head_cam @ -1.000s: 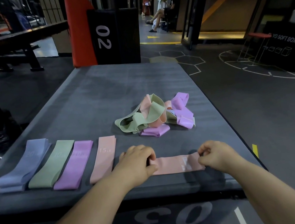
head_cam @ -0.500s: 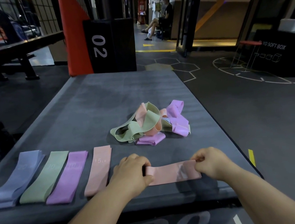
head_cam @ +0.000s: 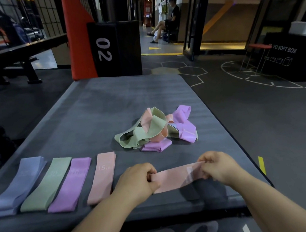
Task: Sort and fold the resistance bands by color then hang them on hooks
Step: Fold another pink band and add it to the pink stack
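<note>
A pink resistance band is stretched flat between my hands, just above the near edge of the grey soft box. My left hand grips its left end and my right hand pinches its right end, which is lifted slightly. To the left lie flattened bands in a row: blue, green, purple and pink. A tangled pile of green, pink and purple bands sits further back, in the middle of the box.
A black box marked 02 and an orange pillar stand behind the grey box. Another black box marked 04 is at the right. A person sits in the far corridor. Dark gym floor surrounds the box.
The pink band has risen a little off the surface at its right end, still held by both hands. The view has tilted up slightly.
</note>
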